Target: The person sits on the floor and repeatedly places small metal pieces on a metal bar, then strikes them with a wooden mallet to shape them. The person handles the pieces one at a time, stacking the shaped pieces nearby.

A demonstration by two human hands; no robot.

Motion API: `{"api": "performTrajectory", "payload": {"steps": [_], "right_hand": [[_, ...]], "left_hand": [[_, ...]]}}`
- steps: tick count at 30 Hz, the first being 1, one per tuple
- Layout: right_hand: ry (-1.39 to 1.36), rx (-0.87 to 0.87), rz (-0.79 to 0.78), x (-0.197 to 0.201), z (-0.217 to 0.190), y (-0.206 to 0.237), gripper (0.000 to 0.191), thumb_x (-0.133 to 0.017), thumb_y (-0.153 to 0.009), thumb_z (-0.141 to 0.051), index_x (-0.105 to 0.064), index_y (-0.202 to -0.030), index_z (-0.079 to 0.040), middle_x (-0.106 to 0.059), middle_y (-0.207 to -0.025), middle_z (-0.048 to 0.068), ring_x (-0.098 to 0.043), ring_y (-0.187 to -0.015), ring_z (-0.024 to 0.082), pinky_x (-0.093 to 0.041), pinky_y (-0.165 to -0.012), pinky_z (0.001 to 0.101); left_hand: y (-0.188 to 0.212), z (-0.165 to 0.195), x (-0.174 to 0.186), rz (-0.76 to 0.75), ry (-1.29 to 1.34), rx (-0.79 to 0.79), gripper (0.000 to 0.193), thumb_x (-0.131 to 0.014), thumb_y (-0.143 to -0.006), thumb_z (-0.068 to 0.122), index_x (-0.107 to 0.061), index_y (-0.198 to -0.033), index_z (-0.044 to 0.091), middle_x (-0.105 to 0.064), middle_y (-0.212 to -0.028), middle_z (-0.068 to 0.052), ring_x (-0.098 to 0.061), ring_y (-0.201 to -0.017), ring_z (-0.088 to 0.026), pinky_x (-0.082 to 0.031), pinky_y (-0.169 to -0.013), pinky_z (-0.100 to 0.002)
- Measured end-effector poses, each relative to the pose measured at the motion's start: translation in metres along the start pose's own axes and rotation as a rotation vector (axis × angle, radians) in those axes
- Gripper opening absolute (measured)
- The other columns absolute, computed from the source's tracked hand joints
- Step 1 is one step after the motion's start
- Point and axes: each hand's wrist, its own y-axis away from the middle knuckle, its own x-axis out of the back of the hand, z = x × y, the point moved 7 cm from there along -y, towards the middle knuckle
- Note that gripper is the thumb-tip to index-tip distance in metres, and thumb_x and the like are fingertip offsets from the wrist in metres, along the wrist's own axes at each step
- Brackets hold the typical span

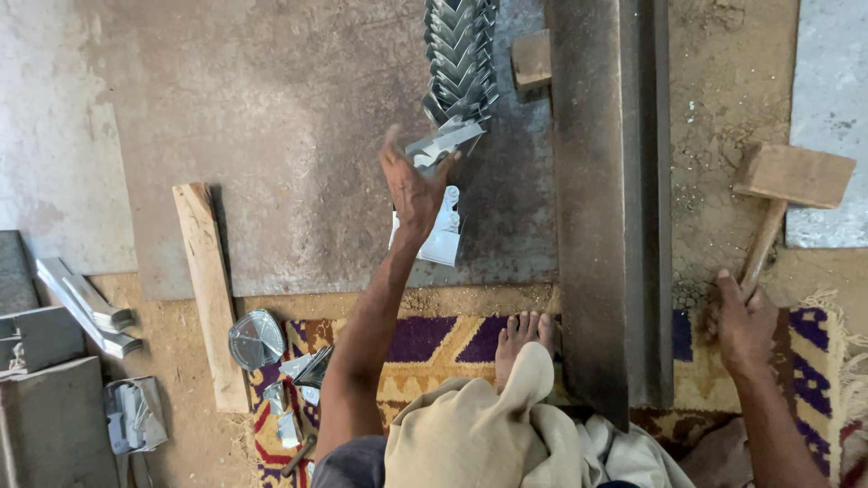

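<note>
Nearest: bare foot [522, 336] resting on the patterned rug [434, 348], toes just beside the lower end of the long steel angle bar [601, 226]. Risk judged here: toes close enough to be pinched if that heavy bar shifts or is struck off-line.

To the right, right hand [743, 323] wrapped around the lower handle of the wooden mallet [785, 194], fingers closed on the shaft, mallet head lying on the dirt floor [714, 108] partly over a grey metal sheet [832, 117]. Gripped low on the handle, so possibly a loose, wobbly swing; a glancing blow could land near the foot.

Further out, left hand [414, 185] stretched forward over the large rusty steel plate [316, 136], fingers spread open, fingertips touching a bent strip of shiny sheet metal [443, 143] at the near end of the nested stack of folded metal pieces [461, 59]. Not clamped on it; hard to tell whether just let go or about to be picked up. Thin cut edges there, bare skin: a likely cut if the strip slides under the palm. Another bent white-silver piece [443, 233] lying below the wrist, apt to be knocked by the forearm.

Stack leaning in a long row, liable to topple or scatter if nudged. Small wooden block [532, 59] beside the bar's far end. Off left, a wooden plank [210, 289] and more metal offcuts [90, 307].
</note>
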Motion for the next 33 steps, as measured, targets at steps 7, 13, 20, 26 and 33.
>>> {"api": "performTrajectory", "payload": {"steps": [7, 13, 20, 26, 33], "right_hand": [[-0.024, -0.043, -0.017, -0.006, -0.006, 0.004, 0.033, -0.063, -0.112, -0.029, -0.05, -0.09, -0.008, -0.046, -0.064, 0.0, -0.043, -0.047, 0.011, -0.033, -0.039, 0.0323], [0.023, 0.002, 0.014, -0.004, -0.01, 0.004, 0.032, -0.064, -0.112, -0.029, -0.055, -0.092, -0.007, -0.049, -0.066, -0.001, -0.045, -0.05, 0.01, -0.035, -0.042, 0.0304], [0.092, 0.014, 0.02, -0.004, -0.013, 0.005, 0.034, -0.065, -0.112, -0.033, -0.055, -0.092, -0.007, -0.05, -0.065, 0.0, -0.046, -0.05, 0.01, -0.037, -0.042, 0.0312], [0.046, -0.012, 0.015, -0.003, -0.008, 0.003, 0.033, -0.065, -0.112, -0.031, -0.054, -0.092, -0.008, -0.049, -0.065, 0.0, -0.046, -0.048, 0.01, -0.036, -0.04, 0.0313], [-0.028, -0.017, 0.02, -0.008, -0.004, 0.004, 0.029, -0.065, -0.113, -0.027, -0.054, -0.094, -0.009, -0.048, -0.065, -0.001, -0.045, -0.048, 0.01, -0.036, -0.041, 0.0308]], "left_hand": [[-0.007, 0.019, 0.002, -0.126, -0.074, -0.294, 0.087, -0.087, -0.075, 0.003, -0.037, -0.146, -0.002, -0.052, -0.13, -0.026, -0.05, -0.124, -0.043, -0.044, -0.106, -0.053], [-0.004, 0.033, 0.004, -0.287, -0.183, -0.491, 0.079, -0.086, -0.084, -0.001, -0.042, -0.149, 0.007, -0.054, -0.13, -0.013, -0.05, -0.132, -0.04, -0.049, -0.111, -0.049], [-0.006, 0.032, -0.001, -0.24, -0.095, -0.464, 0.097, -0.091, -0.075, 0.005, -0.032, -0.152, 0.01, -0.039, -0.142, -0.023, -0.049, -0.13, -0.042, -0.052, -0.107, -0.051], [-0.027, -0.001, -0.018, -0.126, 0.055, -0.091, 0.091, -0.094, -0.073, 0.015, -0.036, -0.141, 0.002, -0.048, -0.123, -0.026, -0.058, -0.111, -0.034, -0.057, -0.092, -0.043], [-0.027, -0.032, -0.052, -0.17, 0.177, 0.155, 0.069, -0.099, -0.066, 0.029, -0.052, -0.106, 0.0, -0.062, -0.096, -0.014, -0.064, -0.084, -0.023, -0.055, -0.075, -0.037]]}}
